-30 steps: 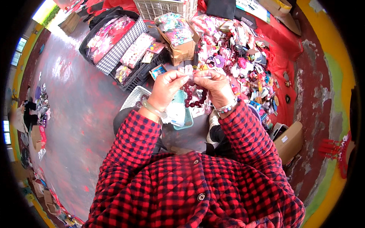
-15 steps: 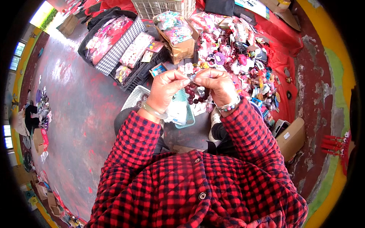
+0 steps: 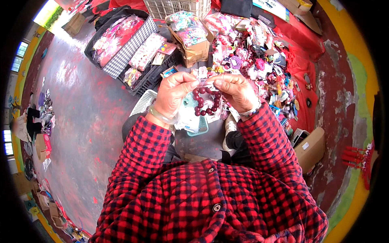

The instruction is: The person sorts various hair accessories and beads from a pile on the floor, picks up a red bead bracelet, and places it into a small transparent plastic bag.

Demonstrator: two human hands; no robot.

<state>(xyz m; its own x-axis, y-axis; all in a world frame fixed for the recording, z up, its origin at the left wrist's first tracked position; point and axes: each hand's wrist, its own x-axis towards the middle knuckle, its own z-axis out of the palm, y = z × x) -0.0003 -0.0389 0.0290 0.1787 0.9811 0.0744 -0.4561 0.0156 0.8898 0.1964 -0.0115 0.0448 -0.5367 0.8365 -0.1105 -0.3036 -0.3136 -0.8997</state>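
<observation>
My left hand [image 3: 172, 97] and my right hand [image 3: 239, 92] are raised close together, each closed in a pinch of thumb and forefinger. Between the fingertips is a small clear plastic piece [image 3: 206, 82], held at both ends; its exact kind is hard to make out. Just under it hangs a bracelet of dark red round beads [image 3: 208, 110], forming an open loop. Below the hands a light green plastic basket [image 3: 202, 128] stands on the floor with a white plastic package [image 3: 187, 119] in it. A white perforated basket [image 3: 142, 103] is partly hidden behind my left wrist.
Ahead on the right lies a big heap of hair accessories [image 3: 253, 67] over red cloth [image 3: 306, 79]. An open cardboard box [image 3: 195, 52] of bagged goods, a black crate [image 3: 146, 79] and a houndstooth-sided bin [image 3: 129, 50] stand ahead on the left. Another cardboard box [image 3: 311, 148] sits at the right.
The bead bracelet, earlier partly behind my right fingers, now hangs in full loop below the clear piece. My right hand has shifted slightly right, widening the gap between the fingertips.
</observation>
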